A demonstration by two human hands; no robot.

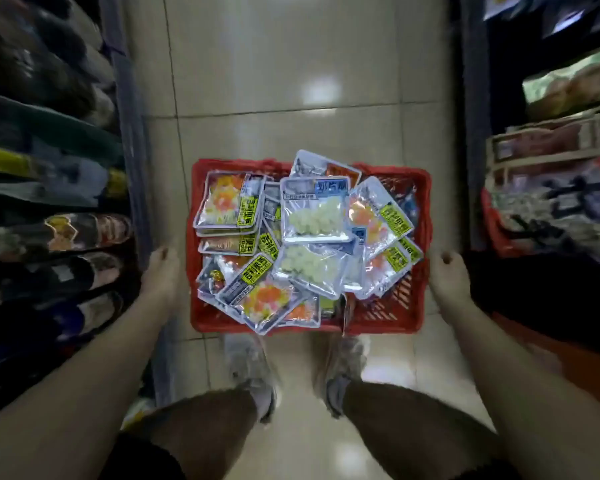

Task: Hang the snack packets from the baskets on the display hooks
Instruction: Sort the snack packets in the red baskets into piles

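Floor: glossy pale tiles, narrow aisle.
Shelves: stocked on both sides, goods blurred.
Red basket: low in mid-aisle, just ahead of the shoes; resting or lifted, could not tell.
Snack packets: heaped loose inside basket, clear pouches, orange and pale contents.
Left hand: close beside left wall; fingers hidden, grip could not be told.
Right hand: at right wall; grip likewise unclear.
Edges: shelf bases close either side; bare tile beyond far rim.
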